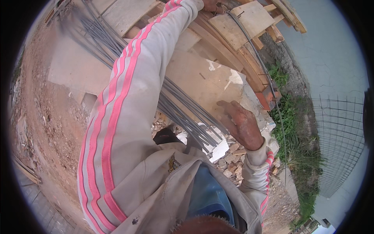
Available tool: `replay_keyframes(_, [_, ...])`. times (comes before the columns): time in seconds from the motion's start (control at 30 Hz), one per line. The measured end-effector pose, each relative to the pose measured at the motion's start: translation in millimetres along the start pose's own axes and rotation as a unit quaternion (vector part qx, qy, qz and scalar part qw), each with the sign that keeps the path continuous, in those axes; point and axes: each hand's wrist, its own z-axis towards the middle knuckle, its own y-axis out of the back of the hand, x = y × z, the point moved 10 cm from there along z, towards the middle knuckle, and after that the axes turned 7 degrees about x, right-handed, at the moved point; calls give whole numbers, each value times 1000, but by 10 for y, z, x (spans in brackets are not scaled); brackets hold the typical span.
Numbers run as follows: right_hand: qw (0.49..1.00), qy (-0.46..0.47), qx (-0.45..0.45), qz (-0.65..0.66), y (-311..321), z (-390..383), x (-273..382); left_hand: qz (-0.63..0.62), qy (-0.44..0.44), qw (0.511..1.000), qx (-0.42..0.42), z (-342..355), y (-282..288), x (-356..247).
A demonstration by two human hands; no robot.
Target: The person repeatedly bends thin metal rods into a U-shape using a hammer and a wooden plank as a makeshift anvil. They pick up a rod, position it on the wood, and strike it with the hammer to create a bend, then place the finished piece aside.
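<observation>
Currently reaching far with left hand, grasp unclear. Holding right hand released near loose rods, seemingly leaving handling unfinished.

No Legible Lettering in View

A small emblem, dark and yellowish, sits on the front of the person's pale jacket, too small and creased to make out any letters or numbers. White patches on the large board near the right hand form no readable characters. No sign can be read on the pale wall.
</observation>
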Motion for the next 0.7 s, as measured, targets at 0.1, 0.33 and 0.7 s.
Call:
replay_keyframes(0.1, [999, 9, -33, -17, -117, 90, 108, -5, -64, 998, -9, 16, -24, -165])
replay_keyframes(0.33, [966, -146, -189, 103, 123, -634, -499, -65, -113, 991, 23, -47, -215, -431])
replay_keyframes(0.7, [754, -351, -394, 391, -1255, -2475, -1637, -109, -31, 990, 86, 28, 277, -227])
